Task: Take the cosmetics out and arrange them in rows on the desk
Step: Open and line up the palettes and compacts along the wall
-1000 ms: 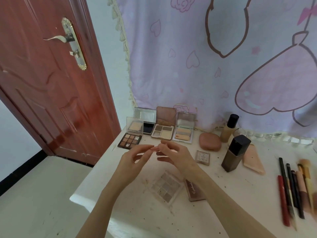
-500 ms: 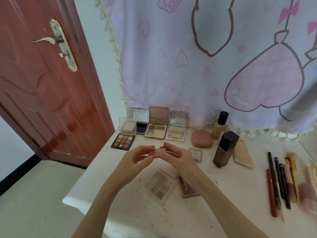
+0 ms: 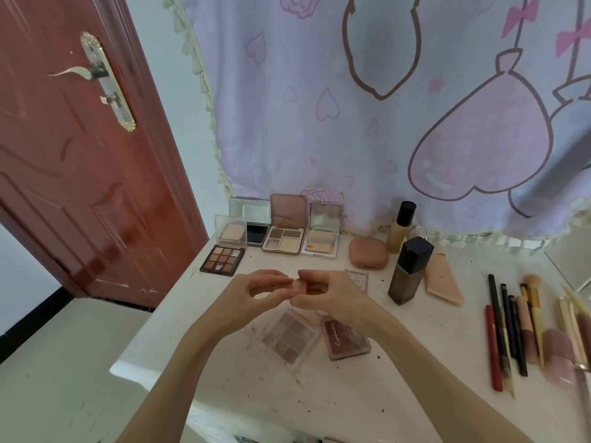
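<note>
While a small pinkish item (image 3: 299, 284) is pinched between both hands, left (image 3: 256, 295) and right (image 3: 332, 294), its label cannot be read. Script reading roughly "Eyeshadow" is printed on the brown box (image 3: 347, 338) at the right hand's five o'clock.

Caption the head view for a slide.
Both hands pinch a small pinkish item above a clear eyeshadow palette on the desk.

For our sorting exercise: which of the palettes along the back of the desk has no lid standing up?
The dark nine-pan palette at the left end; it lies flat, while the other four behind and beside it have lids raised.
</note>
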### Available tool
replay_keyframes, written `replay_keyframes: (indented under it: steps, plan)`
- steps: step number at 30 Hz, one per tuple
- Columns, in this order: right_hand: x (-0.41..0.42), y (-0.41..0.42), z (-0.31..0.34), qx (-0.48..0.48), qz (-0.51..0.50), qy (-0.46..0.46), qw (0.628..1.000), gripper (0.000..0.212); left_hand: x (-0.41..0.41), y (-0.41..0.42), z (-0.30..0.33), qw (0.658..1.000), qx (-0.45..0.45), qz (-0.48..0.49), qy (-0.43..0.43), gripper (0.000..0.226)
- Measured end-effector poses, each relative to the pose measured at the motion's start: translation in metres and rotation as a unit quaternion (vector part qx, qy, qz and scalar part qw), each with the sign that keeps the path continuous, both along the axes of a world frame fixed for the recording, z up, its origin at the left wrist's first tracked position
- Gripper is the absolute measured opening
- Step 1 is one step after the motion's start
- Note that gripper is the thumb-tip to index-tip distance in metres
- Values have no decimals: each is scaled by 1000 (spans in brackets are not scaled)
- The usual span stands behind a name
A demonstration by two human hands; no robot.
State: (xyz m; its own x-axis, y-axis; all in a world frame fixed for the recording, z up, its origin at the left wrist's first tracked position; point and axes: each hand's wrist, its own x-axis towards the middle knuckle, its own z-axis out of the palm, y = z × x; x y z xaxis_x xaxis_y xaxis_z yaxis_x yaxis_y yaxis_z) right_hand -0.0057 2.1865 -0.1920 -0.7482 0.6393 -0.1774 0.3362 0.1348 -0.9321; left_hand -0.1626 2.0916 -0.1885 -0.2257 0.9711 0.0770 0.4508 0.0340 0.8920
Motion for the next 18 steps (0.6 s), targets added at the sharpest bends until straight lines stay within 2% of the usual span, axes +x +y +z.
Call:
replay_keyframes:
  steps: [5, 10, 12, 15, 18]
  plan:
    - [-8, -6, -5, 26, 2, 8, 1000, 77, -6, -2, 1, 1000, -7, 7, 8, 23]
    - [-31, 4, -7, 126, 21, -33, 991, 78, -20, 6, 1, 998, -20, 51, -22, 21]
    - [-39, 10, -8, 105, 36, -44, 993, 77, -27, 8, -2, 997, -28, 63, -30, 23]
    - [-48, 16, -9, 60, 35, -26, 997, 59, -34, 8, -4, 994, -31, 80, -66, 20]
    - [-57, 20, -13, 104, 13, -15, 994, 29, -38, 9, -8, 991, -31, 98, -89, 20]
